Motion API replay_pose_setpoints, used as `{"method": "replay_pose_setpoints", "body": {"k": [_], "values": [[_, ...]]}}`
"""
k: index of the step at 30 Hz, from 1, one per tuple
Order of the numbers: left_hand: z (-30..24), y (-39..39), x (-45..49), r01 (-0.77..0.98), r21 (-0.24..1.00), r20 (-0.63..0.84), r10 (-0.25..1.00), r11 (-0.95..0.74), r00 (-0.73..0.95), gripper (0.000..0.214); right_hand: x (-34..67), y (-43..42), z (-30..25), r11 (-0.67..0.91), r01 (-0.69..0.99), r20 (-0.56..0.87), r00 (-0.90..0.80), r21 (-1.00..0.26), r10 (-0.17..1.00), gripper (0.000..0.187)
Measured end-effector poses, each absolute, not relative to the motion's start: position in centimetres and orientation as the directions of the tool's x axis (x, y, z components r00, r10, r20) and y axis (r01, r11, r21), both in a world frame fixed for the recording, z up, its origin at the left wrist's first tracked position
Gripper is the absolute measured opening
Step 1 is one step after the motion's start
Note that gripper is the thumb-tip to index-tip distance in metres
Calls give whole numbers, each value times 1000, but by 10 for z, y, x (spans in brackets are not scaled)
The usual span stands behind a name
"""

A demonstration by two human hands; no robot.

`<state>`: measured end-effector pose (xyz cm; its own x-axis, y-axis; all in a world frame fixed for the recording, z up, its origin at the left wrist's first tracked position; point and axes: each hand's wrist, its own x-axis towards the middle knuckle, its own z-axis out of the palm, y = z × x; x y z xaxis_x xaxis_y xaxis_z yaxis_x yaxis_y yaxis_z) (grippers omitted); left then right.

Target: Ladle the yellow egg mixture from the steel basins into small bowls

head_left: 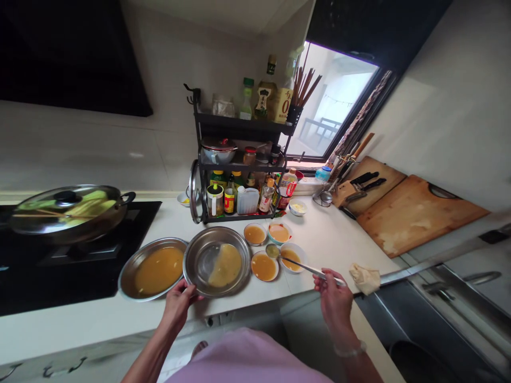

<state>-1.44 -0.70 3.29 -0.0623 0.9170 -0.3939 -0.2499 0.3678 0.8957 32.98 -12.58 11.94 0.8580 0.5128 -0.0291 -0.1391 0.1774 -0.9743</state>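
Observation:
My left hand (178,303) grips the near rim of a steel bowl (199,260) and tips it, so the yellow egg liquid pools at its right side. My right hand (333,295) is closed on the handle of a long metal ladle (303,266); its scoop (272,250) hovers among several small bowls of the same orange-yellow liquid (264,266). A second steel pan (131,274) filled with the liquid sits just left of the tilted bowl.
A lidded wok (67,210) with greens stands on the black hob at left. A black rack of bottles and jars (239,159) stands at the back. Wooden boards (415,213) and knives lean by the window; a crumpled cloth (365,278) lies beside the sink (439,308).

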Motion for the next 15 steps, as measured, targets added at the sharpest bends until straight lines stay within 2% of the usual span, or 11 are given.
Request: {"method": "replay_pose_setpoints", "body": {"k": [4,7,11,15], "values": [[32,-6,-15,-259,888,-406,912,380,-54,28,349,-138,119,149,-9,55,907,-989,417,34],[30,-6,-16,-272,884,-409,911,382,-52,28,353,-148,114,25,153,150,898,-988,415,34],[27,-5,-17,-281,877,-418,907,389,-49,27,352,-160,102,-91,419,307,781,-903,544,30],[28,-5,-17,-280,877,-419,907,391,-48,27,349,-167,99,-2,574,416,596,-819,687,22]]}}
